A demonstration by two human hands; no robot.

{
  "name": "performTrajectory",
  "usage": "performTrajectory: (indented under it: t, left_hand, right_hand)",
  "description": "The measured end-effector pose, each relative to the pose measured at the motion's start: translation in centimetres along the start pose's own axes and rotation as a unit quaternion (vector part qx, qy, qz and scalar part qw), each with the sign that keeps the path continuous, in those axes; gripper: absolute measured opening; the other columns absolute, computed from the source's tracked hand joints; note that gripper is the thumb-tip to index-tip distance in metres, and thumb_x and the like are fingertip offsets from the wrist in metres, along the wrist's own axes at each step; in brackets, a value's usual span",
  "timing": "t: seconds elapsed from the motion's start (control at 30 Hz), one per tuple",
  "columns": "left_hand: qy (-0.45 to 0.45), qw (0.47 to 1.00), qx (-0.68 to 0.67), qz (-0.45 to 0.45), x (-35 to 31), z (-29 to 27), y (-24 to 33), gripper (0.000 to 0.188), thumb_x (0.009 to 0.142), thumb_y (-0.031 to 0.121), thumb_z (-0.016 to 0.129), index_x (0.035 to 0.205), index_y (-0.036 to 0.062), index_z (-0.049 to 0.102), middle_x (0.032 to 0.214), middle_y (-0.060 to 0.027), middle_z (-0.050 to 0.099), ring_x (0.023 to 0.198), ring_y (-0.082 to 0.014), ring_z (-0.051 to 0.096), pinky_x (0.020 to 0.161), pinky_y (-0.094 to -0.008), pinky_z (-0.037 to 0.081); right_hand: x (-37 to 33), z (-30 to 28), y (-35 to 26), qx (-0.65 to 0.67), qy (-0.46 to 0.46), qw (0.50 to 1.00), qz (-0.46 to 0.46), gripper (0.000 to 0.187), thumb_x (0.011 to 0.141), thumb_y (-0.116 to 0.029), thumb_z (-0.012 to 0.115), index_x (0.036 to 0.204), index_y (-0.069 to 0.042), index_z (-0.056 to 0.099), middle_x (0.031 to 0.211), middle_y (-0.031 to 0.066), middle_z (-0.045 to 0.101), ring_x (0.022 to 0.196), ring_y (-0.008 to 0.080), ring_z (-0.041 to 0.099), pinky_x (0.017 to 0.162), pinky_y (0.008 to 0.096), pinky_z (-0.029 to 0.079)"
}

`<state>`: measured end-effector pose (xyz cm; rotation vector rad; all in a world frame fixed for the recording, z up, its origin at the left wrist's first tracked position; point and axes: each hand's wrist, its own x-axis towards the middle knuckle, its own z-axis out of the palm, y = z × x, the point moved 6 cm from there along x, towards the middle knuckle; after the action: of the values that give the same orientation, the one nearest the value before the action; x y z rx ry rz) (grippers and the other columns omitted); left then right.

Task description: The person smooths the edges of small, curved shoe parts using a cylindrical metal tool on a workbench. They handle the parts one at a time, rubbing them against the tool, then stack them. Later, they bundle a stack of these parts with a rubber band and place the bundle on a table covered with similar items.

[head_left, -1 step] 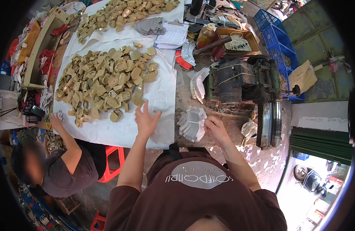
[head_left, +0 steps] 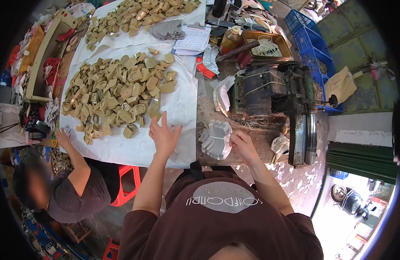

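My left hand is over the white-covered table, fingers spread and holding nothing. It is nearest to the front right edge of a big heap of tan, heel-shaped pieces. To the right, on the worn bench, sits a bundle of thin, curved grey-white pieces with a pale band around its middle. My right hand has its thumb and fingers pinched at the right edge of this bundle. The fingertips are partly hidden there, so how many pieces they grip is hard to tell.
A dark bench machine with a shiny roller stands at the right. Beyond the heap lie a clipboard and grey cut pieces. Blue crates line the far right. Another person sits at the left, beside a red stool.
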<state>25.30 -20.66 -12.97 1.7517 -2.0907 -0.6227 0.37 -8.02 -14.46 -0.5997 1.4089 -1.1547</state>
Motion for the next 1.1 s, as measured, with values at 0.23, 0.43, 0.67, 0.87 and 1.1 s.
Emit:
performTrajectory:
  t: [0.23, 0.43, 0.67, 0.87, 1.1]
  left_hand:
    - [-0.293, 0.936, -0.194, -0.015, -4.6, 6.3, 5.4, 0.067, 0.072, 0.031, 0.070, 0.125, -0.0012, 0.044, 0.117, -0.0271, 0.045, 0.105, -0.0392, 0.049, 0.091, -0.0417, 0.041]
    - [-0.359, 0.836, -0.365, -0.199, -5.5, 11.2, 1.6, 0.067, 0.085, 0.032, 0.062, 0.136, 0.0036, 0.029, 0.102, -0.0116, 0.055, 0.092, -0.0174, 0.051, 0.081, -0.0321, 0.040]
    - [-0.386, 0.727, -0.506, -0.257, -6.0, 12.0, 3.9, 0.071, 0.088, 0.037, 0.057, 0.142, 0.0110, 0.019, 0.111, -0.0102, 0.053, 0.096, -0.0155, 0.049, 0.082, -0.0298, 0.036]
    - [-0.395, 0.672, -0.580, -0.236, -6.8, 12.0, 4.4, 0.070, 0.088, 0.049, 0.052, 0.141, 0.0154, 0.022, 0.127, -0.0141, 0.045, 0.111, -0.0235, 0.047, 0.088, -0.0345, 0.037]
    - [-0.398, 0.492, -0.739, -0.230, -6.4, 9.1, 5.4, 0.070, 0.084, 0.050, 0.058, 0.140, 0.0218, 0.026, 0.133, -0.0098, 0.042, 0.117, -0.0284, 0.046, 0.093, -0.0444, 0.039]
  right_hand:
    - [-0.8, -0.2, 0.5, 0.073, 0.030, 0.996, 0.039, 0.017, 0.090, -0.013, 0.052, 0.078, -0.001, 0.056, 0.073, 0.0018, 0.053, 0.070, 0.0089, 0.048, 0.067, 0.0238, 0.039]
    - [-1.9, -0.6, -1.0, -0.022, 0.011, 0.999, -0.048, 0.018, 0.089, -0.012, 0.052, 0.076, -0.001, 0.055, 0.078, 0.0015, 0.051, 0.073, 0.0092, 0.046, 0.068, 0.0242, 0.038]
    - [-3.3, 1.0, -4.3, 0.165, -0.075, 0.983, -0.040, 0.012, 0.089, -0.012, 0.050, 0.084, -0.002, 0.054, 0.084, 0.0029, 0.052, 0.075, 0.0124, 0.047, 0.073, 0.0287, 0.040]
    - [-3.4, 1.9, -6.2, 0.407, -0.057, 0.912, 0.008, 0.006, 0.089, -0.014, 0.049, 0.086, -0.008, 0.050, 0.087, 0.0061, 0.052, 0.079, 0.0194, 0.051, 0.083, 0.0469, 0.043]
    - [-3.7, 2.5, -6.3, 0.450, -0.071, 0.890, 0.020, 0.006, 0.088, -0.012, 0.050, 0.093, -0.011, 0.052, 0.088, 0.0054, 0.054, 0.080, 0.0193, 0.052, 0.080, 0.0460, 0.044]
